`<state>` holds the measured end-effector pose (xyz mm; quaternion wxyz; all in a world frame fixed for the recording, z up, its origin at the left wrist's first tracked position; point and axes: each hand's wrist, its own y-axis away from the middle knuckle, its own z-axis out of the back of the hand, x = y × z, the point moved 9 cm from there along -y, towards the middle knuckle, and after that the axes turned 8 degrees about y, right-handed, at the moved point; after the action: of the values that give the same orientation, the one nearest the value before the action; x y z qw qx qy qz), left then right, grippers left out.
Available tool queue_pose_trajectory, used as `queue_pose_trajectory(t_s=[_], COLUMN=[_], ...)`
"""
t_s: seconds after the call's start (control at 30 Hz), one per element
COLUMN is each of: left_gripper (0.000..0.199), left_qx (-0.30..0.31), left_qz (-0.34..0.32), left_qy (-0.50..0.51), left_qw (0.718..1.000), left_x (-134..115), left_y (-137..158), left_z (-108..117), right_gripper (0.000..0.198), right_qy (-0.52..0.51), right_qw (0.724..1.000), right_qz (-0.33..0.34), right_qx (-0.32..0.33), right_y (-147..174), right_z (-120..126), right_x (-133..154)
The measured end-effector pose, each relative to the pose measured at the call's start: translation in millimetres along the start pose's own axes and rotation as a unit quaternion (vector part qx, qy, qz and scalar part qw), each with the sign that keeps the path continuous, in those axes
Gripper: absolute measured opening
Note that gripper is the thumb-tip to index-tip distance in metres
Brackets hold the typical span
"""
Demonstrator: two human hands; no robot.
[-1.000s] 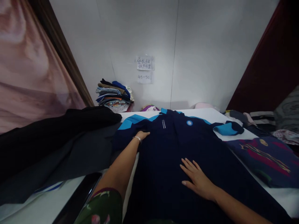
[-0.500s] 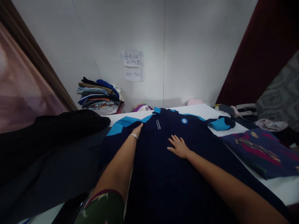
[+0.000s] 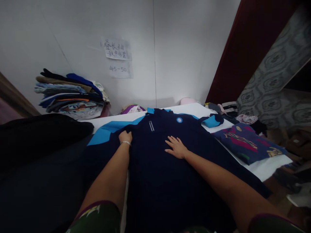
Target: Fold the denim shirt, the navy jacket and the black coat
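A navy jacket [image 3: 155, 181] with light-blue shoulder panels and a round chest badge lies spread out on the white table [image 3: 269, 166], collar toward the wall. My left hand [image 3: 125, 137], with a bracelet at its wrist, is closed on the jacket's fabric where the left-hand sleeve meets the body; its fingertips are hidden. That sleeve stretches out to the left. Flat on the jacket's chest, below the badge, rests my right hand [image 3: 177, 147] with its fingers spread. The other sleeve is partly folded, its light-blue part showing at the right.
A tall stack of folded clothes [image 3: 73, 95] stands at the back left. Dark garments [image 3: 36, 139] are heaped at the left. To the right lie a patterned purple garment [image 3: 245, 140] and more clothes. Paper signs [image 3: 119, 58] hang on the wall.
My left hand has curled its fingers and closed on the jacket by the sleeve seam. My right hand stays flat on the chest. The view has turned to the right.
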<state>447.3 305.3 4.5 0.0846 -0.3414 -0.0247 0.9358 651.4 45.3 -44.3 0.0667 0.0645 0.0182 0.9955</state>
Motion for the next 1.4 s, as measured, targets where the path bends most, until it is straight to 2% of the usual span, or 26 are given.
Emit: queue_pose_trajectory(t_s=[0.1, 0.23, 0.33, 0.4, 0.47, 0.53, 0.57, 0.63, 0.7, 0.8, 0.9, 1.0, 1.07, 1.13, 1.23, 1.33, 1.4], left_gripper=[0.039, 0.052, 0.059, 0.062, 0.064, 0.065, 0.067, 0.072, 0.076, 0.078, 0.078, 0.077, 0.077, 0.077, 0.077, 0.076, 0.076], left_qx=[0.014, 0.031, 0.054, 0.045, 0.014, 0.028, 0.064, 0.136, 0.178, 0.183, 0.176, 0.173, 0.174, 0.178, 0.179, 0.178, 0.181], left_qz=[0.016, 0.016, 0.011, -0.040, -0.165, -0.295, -0.325, -0.329, -0.304, -0.290, -0.291, -0.289, -0.291, -0.291, -0.288, -0.288, -0.287], left_qy=[-0.015, -0.029, -0.037, -0.049, -0.074, -0.108, -0.123, -0.152, -0.171, -0.176, -0.174, -0.175, -0.178, -0.183, -0.187, -0.186, -0.185], left_qw=[1.000, 0.999, 0.998, 0.997, 0.983, 0.949, 0.935, 0.922, 0.920, 0.923, 0.924, 0.925, 0.924, 0.922, 0.922, 0.922, 0.922], left_x=[5, 1, -9, -30, -66, -96, -102, -98, -85, -71, -68, -70, -71, -71, -72, -73, -74], left_y=[3, 6, 24, 51, 93, 142, 162, 187, 194, 189, 185, 187, 188, 188, 187, 186, 186], left_z=[-5, 1, 7, 10, 7, -12, -28, -60, -81, -90, -88, -86, -86, -86, -87, -87, -87], right_gripper=[0.076, 0.076, 0.076, 0.076, 0.075, 0.073, 0.073, 0.074, 0.076, 0.077, 0.072, 0.068, 0.069, 0.069, 0.067, 0.062, 0.059], right_qy=[0.001, 0.000, -0.004, -0.004, -0.002, -0.002, -0.005, -0.031, -0.079, -0.104, -0.038, 0.002, -0.001, -0.011, -0.034, -0.069, -0.089], right_qw=[1.000, 1.000, 1.000, 1.000, 1.000, 1.000, 1.000, 0.999, 0.996, 0.993, 0.988, 0.963, 0.951, 0.948, 0.950, 0.948, 0.945], right_qz=[-0.002, -0.006, -0.006, -0.007, -0.008, -0.009, -0.010, -0.011, -0.014, -0.044, -0.129, -0.264, -0.306, -0.314, -0.307, -0.302, -0.300], right_qx=[-0.001, -0.006, -0.006, -0.007, -0.007, -0.007, -0.004, 0.017, 0.034, -0.019, -0.073, -0.051, -0.045, -0.046, -0.051, -0.068, -0.096], right_y=[0, -1, -2, -2, -1, -1, -2, -4, -7, -5, 15, 49, 67, 73, 68, 70, 84], right_z=[0, 1, 3, 3, 3, 4, 4, 5, 10, 35, 52, 43, 32, 23, 21, 34, 48], right_x=[0, -1, -1, -1, 0, 2, 2, 0, -9, -48, -119, -198, -231, -246, -253, -259, -263])
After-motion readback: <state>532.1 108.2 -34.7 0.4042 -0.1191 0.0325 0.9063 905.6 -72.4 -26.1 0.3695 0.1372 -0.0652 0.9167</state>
